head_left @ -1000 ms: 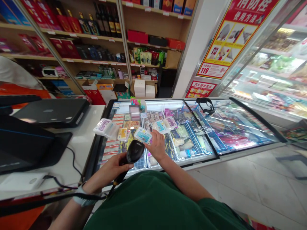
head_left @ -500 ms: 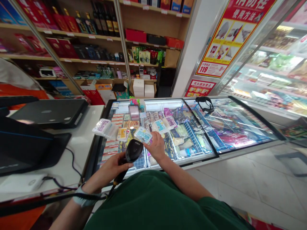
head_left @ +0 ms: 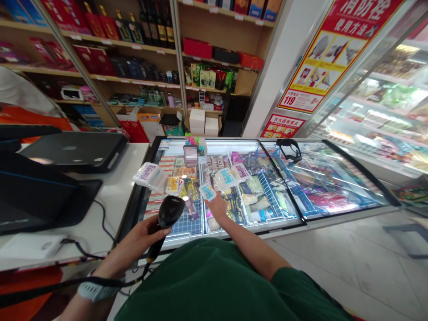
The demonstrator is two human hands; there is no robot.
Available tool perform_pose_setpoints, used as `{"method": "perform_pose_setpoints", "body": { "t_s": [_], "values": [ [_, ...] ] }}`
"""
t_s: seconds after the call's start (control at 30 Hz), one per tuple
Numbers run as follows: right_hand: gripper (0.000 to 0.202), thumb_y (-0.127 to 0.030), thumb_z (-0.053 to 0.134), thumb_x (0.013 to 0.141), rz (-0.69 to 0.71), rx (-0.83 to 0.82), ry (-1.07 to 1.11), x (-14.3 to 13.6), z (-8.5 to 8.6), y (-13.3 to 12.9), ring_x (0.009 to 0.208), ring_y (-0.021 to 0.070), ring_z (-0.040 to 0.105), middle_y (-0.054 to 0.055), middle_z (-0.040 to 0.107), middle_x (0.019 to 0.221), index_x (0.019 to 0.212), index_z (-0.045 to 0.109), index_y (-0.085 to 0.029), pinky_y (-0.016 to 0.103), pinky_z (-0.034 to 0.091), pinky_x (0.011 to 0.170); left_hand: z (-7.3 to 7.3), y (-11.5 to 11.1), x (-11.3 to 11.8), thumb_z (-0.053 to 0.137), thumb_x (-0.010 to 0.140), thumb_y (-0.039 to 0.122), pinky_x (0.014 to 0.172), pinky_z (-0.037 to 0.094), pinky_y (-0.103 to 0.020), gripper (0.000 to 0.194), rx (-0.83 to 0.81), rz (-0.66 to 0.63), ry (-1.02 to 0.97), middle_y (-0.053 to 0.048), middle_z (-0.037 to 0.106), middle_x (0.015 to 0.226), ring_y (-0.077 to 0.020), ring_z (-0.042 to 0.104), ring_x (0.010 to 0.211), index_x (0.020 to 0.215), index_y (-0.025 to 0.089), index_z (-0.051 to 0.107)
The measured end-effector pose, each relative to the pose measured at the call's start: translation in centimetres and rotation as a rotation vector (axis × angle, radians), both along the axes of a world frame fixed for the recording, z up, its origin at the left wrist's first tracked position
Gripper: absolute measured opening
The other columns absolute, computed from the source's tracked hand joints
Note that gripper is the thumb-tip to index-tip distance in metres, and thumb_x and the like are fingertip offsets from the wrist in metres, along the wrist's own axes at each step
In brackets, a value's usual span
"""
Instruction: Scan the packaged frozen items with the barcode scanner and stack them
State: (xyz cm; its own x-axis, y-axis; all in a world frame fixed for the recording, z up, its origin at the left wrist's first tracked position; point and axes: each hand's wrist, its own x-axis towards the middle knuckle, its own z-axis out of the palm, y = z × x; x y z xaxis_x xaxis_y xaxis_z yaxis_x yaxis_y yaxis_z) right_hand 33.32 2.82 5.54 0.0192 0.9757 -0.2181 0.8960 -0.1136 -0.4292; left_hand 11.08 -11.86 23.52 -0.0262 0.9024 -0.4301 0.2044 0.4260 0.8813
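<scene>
My left hand (head_left: 150,234) is wrapped round the handle of a black barcode scanner (head_left: 171,210), its cable trailing down past my wrist. My right hand (head_left: 217,207) grips the edge of a clear pack with a blue-and-white label (head_left: 207,192), low over the glass lid of the chest freezer (head_left: 174,240). Just beyond it lie another blue-labelled pack (head_left: 225,177) and a purple-labelled pack (head_left: 240,172). Left of these, on the glass, are a yellow-labelled pack (head_left: 173,184) and a clear-wrapped pack with purple print (head_left: 147,173).
A counter to the left carries a black closed device (head_left: 76,149), a white box (head_left: 31,246) and cables. A black strap-like object (head_left: 289,150) rests on the freezer's right part. Shelves of bottles and boxes stand behind, and a lit display fridge (head_left: 384,98) at right.
The scanner in my left hand has moved left and slightly down, away from the pack. My right hand has shifted the blue-labelled pack slightly right and down. The view has turned a little.
</scene>
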Motion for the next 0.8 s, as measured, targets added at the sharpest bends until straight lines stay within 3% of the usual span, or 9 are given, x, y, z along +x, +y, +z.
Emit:
{"method": "perform_pose_setpoints", "body": {
  "t_s": [0.27, 0.47, 0.63, 0.8],
  "values": [
    [0.066, -0.054, 0.061, 0.091, -0.026, -0.023, -0.072, -0.5, -0.9, 0.7, 0.099, 0.0335, 0.072, 0.020, 0.074, 0.101, 0.134, 0.041, -0.008, 0.038, 0.049, 0.082, -1.8, -1.4, -2.6, 0.079, 0.068, 0.061, 0.100, 0.052, -0.040, 0.063, -0.042, 0.056, -0.002, -0.008, 0.077, 0.107, -0.0327, 0.067, 0.113, 0.114, 0.018, 0.071],
    [0.076, -0.047, 0.056, 0.094, -0.005, -0.018, -0.100, -0.4, -1.0, -0.3, 0.098, 0.0357, 0.072, 0.022, 0.074, 0.100, 0.148, 0.026, -0.002, 0.041, 0.050, 0.081, -1.8, -2.1, -3.5, 0.080, 0.065, 0.063, 0.098, 0.052, -0.044, 0.067, -0.062, 0.132, -0.011, -0.010, 0.077, 0.107, -0.0358, 0.067, 0.111, 0.111, 0.016, 0.070],
    [0.055, -0.036, 0.049, 0.097, 0.189, 0.041, -0.066, -1.2, -0.3, -1.1, 0.104, 0.0304, 0.069, 0.017, 0.070, 0.115, 0.146, 0.038, -0.012, 0.039, 0.050, 0.087, -2.0, -2.9, -4.6, 0.081, 0.066, 0.060, 0.101, 0.051, -0.042, 0.065, -0.064, 0.198, -0.069, -0.011, 0.076, 0.115, -0.0340, 0.067, 0.113, 0.113, 0.017, 0.070],
    [0.059, -0.041, 0.059, 0.092, 0.422, 0.110, -0.011, -5.6, 0.5, 2.0, 0.116, 0.0260, 0.061, 0.015, 0.058, 0.134, 0.144, 0.043, -0.017, 0.035, 0.049, 0.096, -2.6, -3.9, -5.5, 0.082, 0.067, 0.058, 0.104, 0.050, -0.045, 0.063, -0.056, 0.249, -0.111, -0.012, 0.077, 0.115, -0.0342, 0.068, 0.112, 0.114, 0.017, 0.071]
  ]
}}
